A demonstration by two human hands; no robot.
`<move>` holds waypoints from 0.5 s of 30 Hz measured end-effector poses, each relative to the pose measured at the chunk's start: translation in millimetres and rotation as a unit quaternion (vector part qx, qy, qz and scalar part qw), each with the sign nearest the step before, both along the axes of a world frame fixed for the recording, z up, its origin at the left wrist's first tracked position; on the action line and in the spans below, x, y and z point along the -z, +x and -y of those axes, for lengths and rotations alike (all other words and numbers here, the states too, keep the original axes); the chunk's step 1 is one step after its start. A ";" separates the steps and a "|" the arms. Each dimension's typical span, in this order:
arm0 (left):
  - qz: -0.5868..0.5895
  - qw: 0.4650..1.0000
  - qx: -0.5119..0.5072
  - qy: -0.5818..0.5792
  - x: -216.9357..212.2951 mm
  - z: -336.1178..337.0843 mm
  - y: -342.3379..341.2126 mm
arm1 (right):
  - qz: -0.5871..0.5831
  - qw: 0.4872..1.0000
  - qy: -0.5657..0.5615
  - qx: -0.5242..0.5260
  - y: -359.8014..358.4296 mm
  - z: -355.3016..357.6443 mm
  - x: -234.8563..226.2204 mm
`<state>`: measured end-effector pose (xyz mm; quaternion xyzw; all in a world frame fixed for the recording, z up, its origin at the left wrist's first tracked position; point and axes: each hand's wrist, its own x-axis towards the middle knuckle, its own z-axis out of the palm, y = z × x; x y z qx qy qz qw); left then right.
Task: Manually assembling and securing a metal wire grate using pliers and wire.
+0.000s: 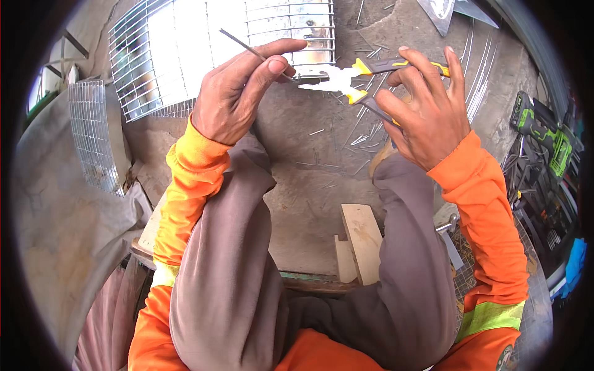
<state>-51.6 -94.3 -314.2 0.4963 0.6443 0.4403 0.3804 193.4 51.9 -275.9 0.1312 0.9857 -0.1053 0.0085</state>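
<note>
My left hand [240, 86] pinches a thin metal wire [242, 44] between thumb and fingers, its upper end slanting up to the left. The wire's lower end reaches toward the pliers. In my right hand [427, 105] are long-nose pliers [337, 79] with yellow and dark grey handles. The handles are spread and the jaws stand apart, pointing left at my left hand. Glare washes out the jaws, so I cannot tell if they touch the wire. Beyond my left hand lies a welded wire mesh panel [176, 59] over a bright sheet.
Cut wire pieces [365, 139] litter the concrete floor. Another mesh piece [93, 133] leans at the left. Long wires [479, 86] lie at the right, near a green and black cordless drill [547, 136]. Wooden blocks [362, 238] sit between my knees.
</note>
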 end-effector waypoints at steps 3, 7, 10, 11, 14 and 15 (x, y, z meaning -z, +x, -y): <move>-0.033 0.999 0.029 -0.027 -10.9 -6.6 -2.4 | -0.020 1.000 0.014 -0.016 -3.7 -0.5 5.7; -0.068 0.995 0.058 -0.050 -14.6 -9.4 -3.1 | -0.041 0.998 0.042 -0.018 -1.7 -2.0 13.8; -0.069 0.994 0.059 -0.061 -17.5 -10.5 -0.6 | -0.057 0.997 0.055 -0.021 0.4 -4.1 19.6; -0.069 0.994 0.061 -0.061 -17.8 -10.9 0.8 | -0.062 0.996 0.055 -0.025 1.5 -4.9 21.2; -0.083 0.992 0.060 -0.067 -15.3 -9.5 1.5 | -0.065 0.996 0.054 -0.030 0.9 -3.1 25.1; -0.078 0.994 0.056 -0.051 -11.3 -8.9 -0.2 | -0.063 0.996 0.056 -0.033 -0.1 -3.0 26.3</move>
